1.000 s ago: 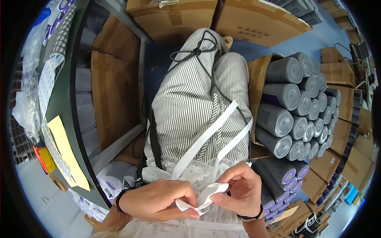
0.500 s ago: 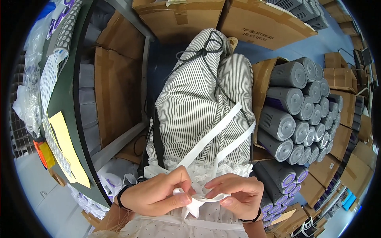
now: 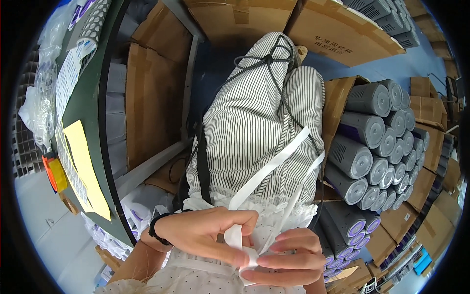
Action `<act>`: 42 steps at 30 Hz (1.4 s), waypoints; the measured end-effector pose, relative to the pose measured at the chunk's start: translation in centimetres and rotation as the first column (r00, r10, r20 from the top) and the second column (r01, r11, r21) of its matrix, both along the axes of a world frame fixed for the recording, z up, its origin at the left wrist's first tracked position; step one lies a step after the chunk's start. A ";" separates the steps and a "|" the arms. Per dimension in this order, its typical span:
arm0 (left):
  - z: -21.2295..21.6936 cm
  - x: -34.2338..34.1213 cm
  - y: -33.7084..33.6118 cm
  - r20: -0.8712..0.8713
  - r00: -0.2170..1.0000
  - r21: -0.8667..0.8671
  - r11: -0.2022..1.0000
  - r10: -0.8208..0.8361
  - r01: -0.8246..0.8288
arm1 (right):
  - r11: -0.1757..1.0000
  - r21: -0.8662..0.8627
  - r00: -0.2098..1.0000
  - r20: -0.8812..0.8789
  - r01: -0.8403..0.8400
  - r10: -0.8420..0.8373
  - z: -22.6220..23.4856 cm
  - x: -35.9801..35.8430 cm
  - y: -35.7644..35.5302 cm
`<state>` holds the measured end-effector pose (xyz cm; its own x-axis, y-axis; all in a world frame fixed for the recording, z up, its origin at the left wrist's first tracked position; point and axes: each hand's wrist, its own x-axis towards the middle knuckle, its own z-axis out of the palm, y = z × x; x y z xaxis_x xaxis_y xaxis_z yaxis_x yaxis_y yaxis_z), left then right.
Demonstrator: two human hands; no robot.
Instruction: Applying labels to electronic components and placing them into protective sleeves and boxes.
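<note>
- Grey cylinders (image 3: 377, 131) lie stacked in the open carton (image 3: 337, 100) at our right.
- Our left hand (image 3: 203, 237) and right hand (image 3: 296, 258) both pinch the white ribbon (image 3: 234, 236) at our waist.
- Half a second ago it spread sideways between them; now it runs steeply.

Here I am in what looks like a workshop or packing area: grey cylinders (image 3: 375, 131) stacked in rows on my right, cardboard boxes (image 3: 154, 108) all around, a dark workbench (image 3: 94, 115) at my left.
</note>
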<state>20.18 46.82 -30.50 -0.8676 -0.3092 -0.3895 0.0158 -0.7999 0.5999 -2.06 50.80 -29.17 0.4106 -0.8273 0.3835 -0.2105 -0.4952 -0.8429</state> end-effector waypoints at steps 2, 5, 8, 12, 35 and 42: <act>0.5 -0.3 -0.2 0.017 1.000 -0.080 0.997 0.008 -0.006 | 0.996 -0.052 0.997 0.013 -0.076 0.077 -0.7 -0.3 -0.9; 0.9 -0.5 -0.3 0.054 0.998 -0.195 0.980 -0.013 0.024 | 0.985 -0.094 0.984 0.090 -0.143 0.152 -1.2 -0.6 -1.7; 0.8 -0.3 -0.3 0.038 0.999 -0.289 0.956 -0.027 0.037 | 0.987 -0.025 0.962 0.220 -0.160 0.162 -1.9 -1.3 -2.5; 1.8 -0.5 -1.1 0.127 0.991 -0.436 0.894 -0.050 0.102 | 0.961 0.226 0.950 0.301 -0.158 0.085 -2.5 -1.0 -2.8; -1.3 0.0 0.8 -0.361 0.812 -0.894 0.080 0.458 -0.442 | 0.901 0.141 0.861 0.384 -0.411 0.333 -3.0 -0.8 -2.6; -0.8 1.5 -0.7 -0.325 0.916 -0.878 0.286 0.234 -0.384 | 0.923 0.052 0.866 0.372 -0.381 0.336 -3.1 -1.9 -2.6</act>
